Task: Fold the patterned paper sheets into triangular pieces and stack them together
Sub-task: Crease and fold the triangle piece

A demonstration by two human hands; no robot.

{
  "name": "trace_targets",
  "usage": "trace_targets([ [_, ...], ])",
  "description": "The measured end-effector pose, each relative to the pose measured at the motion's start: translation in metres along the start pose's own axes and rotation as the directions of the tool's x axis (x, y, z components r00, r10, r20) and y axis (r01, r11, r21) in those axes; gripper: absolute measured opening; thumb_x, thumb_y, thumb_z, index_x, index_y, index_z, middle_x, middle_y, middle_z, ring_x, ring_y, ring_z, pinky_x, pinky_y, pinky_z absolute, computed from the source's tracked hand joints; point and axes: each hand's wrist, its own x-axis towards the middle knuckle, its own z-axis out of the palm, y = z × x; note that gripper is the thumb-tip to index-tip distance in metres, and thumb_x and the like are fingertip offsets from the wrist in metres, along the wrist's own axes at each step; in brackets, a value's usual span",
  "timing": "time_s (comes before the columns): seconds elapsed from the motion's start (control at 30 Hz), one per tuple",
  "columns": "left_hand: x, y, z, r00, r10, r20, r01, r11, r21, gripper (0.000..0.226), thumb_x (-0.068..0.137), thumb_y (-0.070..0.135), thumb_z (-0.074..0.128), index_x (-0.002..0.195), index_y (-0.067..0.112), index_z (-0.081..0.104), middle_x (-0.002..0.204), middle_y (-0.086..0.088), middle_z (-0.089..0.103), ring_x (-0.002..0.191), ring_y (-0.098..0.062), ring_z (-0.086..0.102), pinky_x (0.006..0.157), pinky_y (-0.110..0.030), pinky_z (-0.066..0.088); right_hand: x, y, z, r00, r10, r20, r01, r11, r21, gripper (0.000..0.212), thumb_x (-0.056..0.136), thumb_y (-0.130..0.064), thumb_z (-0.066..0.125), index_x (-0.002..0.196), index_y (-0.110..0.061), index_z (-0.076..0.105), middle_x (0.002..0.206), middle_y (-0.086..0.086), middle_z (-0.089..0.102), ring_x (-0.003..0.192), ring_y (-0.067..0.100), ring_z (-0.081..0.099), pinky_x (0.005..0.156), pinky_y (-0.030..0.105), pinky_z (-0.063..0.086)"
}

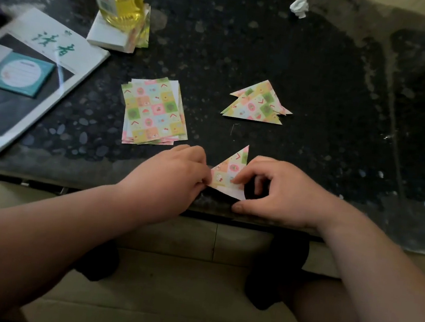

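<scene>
- At the near edge of the table [321,94], the left hand [177,172] pinches the left corner of a folded triangle [230,169]
- The right hand [279,193] grips its right side, curled forefinger on top, thumb below
- Beyond on the left lies a stack of flat patterned sheets [154,112]
- Further right, well apart from it, finished triangles [258,103] lie overlapping
- Farthest back sits a crumpled paper ball [300,7]

Both bare forearms reach forward and angle inward, the left forearm [64,223] from lower left, the right forearm [379,275] from lower right. The left hand [177,172] lies knuckles up, its curled fingertips pinching the left corner of a folded paper triangle [229,171]. The right hand [280,190] arches over, bent index fingertip on the paper, thumb just below its lower corner
</scene>
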Motion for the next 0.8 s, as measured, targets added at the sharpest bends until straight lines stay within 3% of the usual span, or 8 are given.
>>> trace_targets([
  [0.17,-0.002,-0.002,0.002,0.999,-0.024,-0.033,0.024,1.0,-0.013,0.018,0.099,0.027,0.063,0.11,0.025,0.077,0.103,0.009,0.057,0.102,-0.015,0.052,0.091,-0.031,0.046,-0.001,0.0,0.0,1.0,-0.015,0.006,0.016,0.997,-0.082,0.044,0.07,-0.04,0.093,0.108,-0.034,0.072,0.102,-0.016,0.058,0.086,0.004,0.059,0.076,0.021,0.051],
  [0.3,0.003,-0.001,-0.002,0.979,-0.201,-0.027,0.198,0.976,-0.093,0.017,0.099,0.041,0.06,0.101,0.032,0.075,0.101,0.012,0.055,0.104,-0.014,0.051,0.097,-0.037,0.043,0.004,0.004,0.017,0.991,-0.086,-0.107,0.085,0.996,-0.02,0.012,0.082,-0.029,0.085,0.084,-0.024,0.075,0.089,-0.009,0.059,0.075,0.007,0.057,0.07,0.025,0.048],
  [0.4,0.007,0.0,-0.003,0.953,-0.303,0.011,0.303,0.951,-0.054,0.02,0.102,0.045,0.054,0.101,0.035,0.071,0.103,0.012,0.051,0.115,-0.018,0.046,0.1,-0.041,0.035,0.01,0.001,0.02,0.98,0.005,-0.198,0.0,1.0,0.026,0.021,0.091,-0.029,0.076,0.075,-0.016,0.074,0.08,-0.006,0.062,0.071,0.011,0.057,0.064,0.026,0.044],
  [0.5,0.008,0.002,0.0,0.943,-0.331,0.013,0.332,0.942,-0.044,0.016,0.103,0.045,0.052,0.095,0.039,0.065,0.103,0.013,0.05,0.116,-0.017,0.045,0.099,-0.039,0.032,0.013,-0.007,0.019,0.97,0.143,-0.198,-0.14,0.99,0.025,0.027,0.096,-0.037,0.069,0.078,-0.019,0.075,0.078,-0.008,0.065,0.075,0.009,0.06,0.062,0.025,0.044],
  [0.67,0.005,0.003,-0.001,0.948,-0.315,-0.037,0.311,0.947,-0.083,0.01,0.099,0.043,0.058,0.091,0.038,0.057,0.1,0.014,0.051,0.107,-0.013,0.046,0.098,-0.038,0.036,0.019,-0.014,0.023,0.931,0.261,-0.257,-0.261,0.965,0.035,0.031,0.093,-0.037,0.072,0.074,-0.013,0.073,0.073,0.001,0.068,0.071,0.014,0.062,0.06,0.029,0.046],
  [0.73,0.0,0.006,0.001,0.973,-0.207,-0.101,0.206,0.978,-0.028,0.008,0.096,0.037,0.065,0.101,0.031,0.064,0.104,0.01,0.055,0.105,-0.017,0.051,0.097,-0.04,0.043,0.02,-0.015,0.025,0.922,0.274,-0.273,-0.277,0.96,0.029,0.03,0.091,-0.035,0.074,0.071,-0.013,0.07,0.072,0.003,0.068,0.07,0.017,0.063,0.062,0.031,0.048],
  [0.8,-0.012,0.015,0.006,0.994,-0.065,-0.091,0.076,0.99,0.115,0.028,0.086,0.03,0.073,0.112,0.019,0.069,0.112,-0.001,0.062,0.104,-0.028,0.058,0.089,-0.048,0.052,0.02,-0.016,0.027,0.915,0.279,-0.29,-0.286,0.958,0.02,0.031,0.09,-0.035,0.074,0.069,-0.014,0.068,0.07,0.003,0.067,0.068,0.017,0.062,0.059,0.031,0.046],
])
